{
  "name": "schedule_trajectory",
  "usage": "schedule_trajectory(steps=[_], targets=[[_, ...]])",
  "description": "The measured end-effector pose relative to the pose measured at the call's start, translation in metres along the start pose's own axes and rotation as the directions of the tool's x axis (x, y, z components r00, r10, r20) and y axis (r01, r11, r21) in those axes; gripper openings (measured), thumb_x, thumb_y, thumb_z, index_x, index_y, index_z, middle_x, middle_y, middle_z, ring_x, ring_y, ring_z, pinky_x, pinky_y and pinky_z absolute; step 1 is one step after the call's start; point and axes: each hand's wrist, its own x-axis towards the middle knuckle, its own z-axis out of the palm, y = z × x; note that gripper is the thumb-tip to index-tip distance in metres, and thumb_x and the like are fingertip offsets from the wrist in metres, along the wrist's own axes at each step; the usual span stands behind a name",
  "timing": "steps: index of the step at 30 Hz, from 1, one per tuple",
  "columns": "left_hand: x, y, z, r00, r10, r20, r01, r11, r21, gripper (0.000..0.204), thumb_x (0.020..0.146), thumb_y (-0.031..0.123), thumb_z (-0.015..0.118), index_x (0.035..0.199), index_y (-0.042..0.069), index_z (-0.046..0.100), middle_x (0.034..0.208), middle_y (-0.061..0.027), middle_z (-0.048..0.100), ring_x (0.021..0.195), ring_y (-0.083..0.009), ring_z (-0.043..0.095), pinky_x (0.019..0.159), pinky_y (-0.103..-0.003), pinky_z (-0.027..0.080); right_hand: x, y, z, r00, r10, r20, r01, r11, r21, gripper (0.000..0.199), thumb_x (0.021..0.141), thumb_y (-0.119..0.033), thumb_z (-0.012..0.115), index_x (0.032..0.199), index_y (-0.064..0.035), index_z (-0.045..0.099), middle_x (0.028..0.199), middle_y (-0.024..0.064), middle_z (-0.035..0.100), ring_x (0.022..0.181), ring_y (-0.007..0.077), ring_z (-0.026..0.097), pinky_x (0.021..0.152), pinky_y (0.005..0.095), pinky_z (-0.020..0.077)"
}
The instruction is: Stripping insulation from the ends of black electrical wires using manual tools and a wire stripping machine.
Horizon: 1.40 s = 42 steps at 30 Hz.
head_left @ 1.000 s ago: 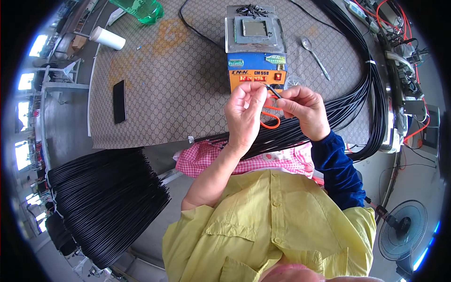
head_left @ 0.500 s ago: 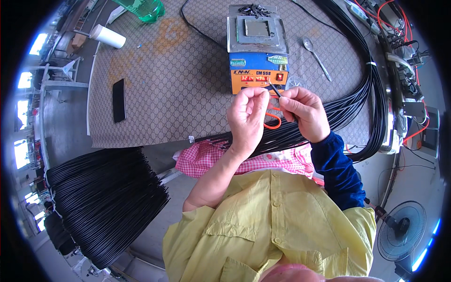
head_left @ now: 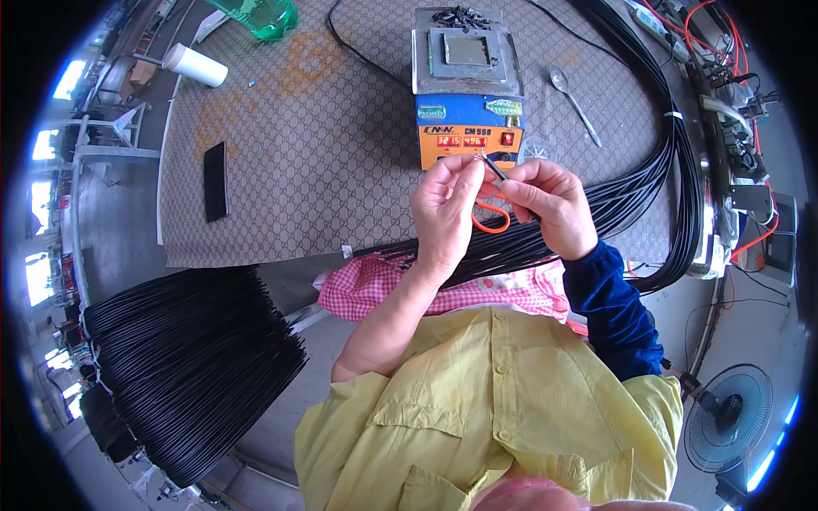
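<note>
Both hands pinch one thin black wire [head_left: 492,168] just in front of the orange and blue box [head_left: 467,128] at the far side of the surface [head_left: 298,170]. The left hand [head_left: 443,209] squeezes its bare tip; the right hand [head_left: 550,204] squeezes lower down. The wire looks light, bendy and smooth, so holding near the tip seems best.

Cable tip [head_left: 484,158] between fingers [head_left: 464,170]

a small wiring workshop: big bundles of black cable [head_left: 196,375], a blue-and-orange bench heater unit [head_left: 467,94], tangled red wires [head_left: 724,43].
</note>
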Motion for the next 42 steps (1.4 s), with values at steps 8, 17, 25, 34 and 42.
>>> schedule_trajectory(steps=[8, 17, 25, 34, 42], targets=[[-0.002, 0.001, 0.002, 0.998, 0.061, -0.019, -0.059, 0.994, 0.088, 0.015, 0.088, 0.009, 0.051, 0.096, -0.004, 0.054, 0.083, -0.0096, 0.061, 0.071, -0.0138, 0.061, 0.067, -0.025, 0.051, 0.0, 0.0, -0.002, 0.999, -0.045, 0.01, 0.046, 0.998, -0.043, 0.009, 0.079, -0.007, 0.063, 0.084, -0.0005, 0.059, 0.071, 0.001, 0.058, 0.055, 0.0047, 0.049, 0.049, 0.0173, 0.0388], [-0.001, -0.001, -0.004, 0.989, 0.145, 0.0, -0.142, 0.972, 0.19, 0.012, 0.087, 0.006, 0.05, 0.094, -0.003, 0.054, 0.082, -0.01, 0.062, 0.071, -0.0143, 0.061, 0.066, -0.025, 0.05, 0.001, 0.003, -0.004, 0.996, -0.086, 0.007, 0.086, 0.99, -0.114, 0.008, 0.078, -0.005, 0.064, 0.083, -0.0011, 0.06, 0.072, 0.0003, 0.059, 0.055, 0.0038, 0.049, 0.049, 0.0175, 0.04], [-0.002, -0.005, 0.001, 0.994, 0.06, -0.091, -0.062, 0.998, -0.028, 0.009, 0.084, 0.003, 0.049, 0.089, -0.001, 0.055, 0.077, -0.0096, 0.061, 0.067, -0.0141, 0.059, 0.064, -0.025, 0.049, 0.001, 0.007, 0.0, 0.998, -0.065, 0.009, 0.065, 0.997, -0.048, 0.008, 0.078, -0.007, 0.065, 0.082, -0.0024, 0.06, 0.071, -0.0002, 0.058, 0.057, 0.004, 0.049, 0.051, 0.0172, 0.04], [-0.003, -0.005, 0.002, 0.999, 0.016, -0.038, -0.018, 0.998, -0.067, 0.009, 0.086, 0.009, 0.052, 0.086, 0.001, 0.055, 0.078, -0.0052, 0.06, 0.067, -0.0097, 0.057, 0.063, -0.022, 0.047, 0.002, 0.01, -0.003, 0.996, -0.013, 0.09, -0.003, 0.986, 0.165, 0.008, 0.082, -0.01, 0.06, 0.083, -0.002, 0.057, 0.069, 0.0011, 0.055, 0.055, 0.006, 0.047, 0.051, 0.0188, 0.0376], [-0.009, -0.006, 0.003, 0.995, -0.095, -0.02, 0.094, 0.995, -0.04, 0.014, 0.086, 0.013, 0.054, 0.094, 0.001, 0.055, 0.089, -0.0058, 0.058, 0.083, -0.0113, 0.055, 0.075, -0.024, 0.043, -0.002, 0.011, -0.001, 0.99, 0.072, 0.119, -0.095, 0.975, 0.203, 0.011, 0.083, -0.013, 0.059, 0.085, -0.002, 0.056, 0.07, 0.0023, 0.056, 0.054, 0.0075, 0.047, 0.051, 0.0197, 0.0384]])
